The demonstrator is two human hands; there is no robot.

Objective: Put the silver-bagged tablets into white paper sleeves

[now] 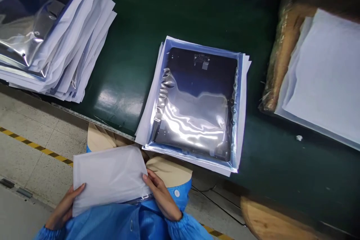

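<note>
Over my lap I hold a flat white sleeve (pixel 108 178) with a translucent look; a bit of shiny film shows at its lower right edge. My left hand (pixel 66 204) grips its left side, thumb on top and fingers underneath. At the right edge my right hand (pixel 160 191) is closed on it in the same way. Just ahead, on the table's near edge, lies a dark flat panel (pixel 201 101) in clear, wrinkled plastic film. White sheets (pixel 149 108) stick out beneath it.
The green table (pixel 120 75) carries a tall stack of white sleeves (pixel 90 41) at the left, topped by a film-wrapped dark panel (pixel 36 15). At the right, white sheets (pixel 329 75) lie on brown cardboard (pixel 277 67). A wooden stool (pixel 270 217) stands below the table.
</note>
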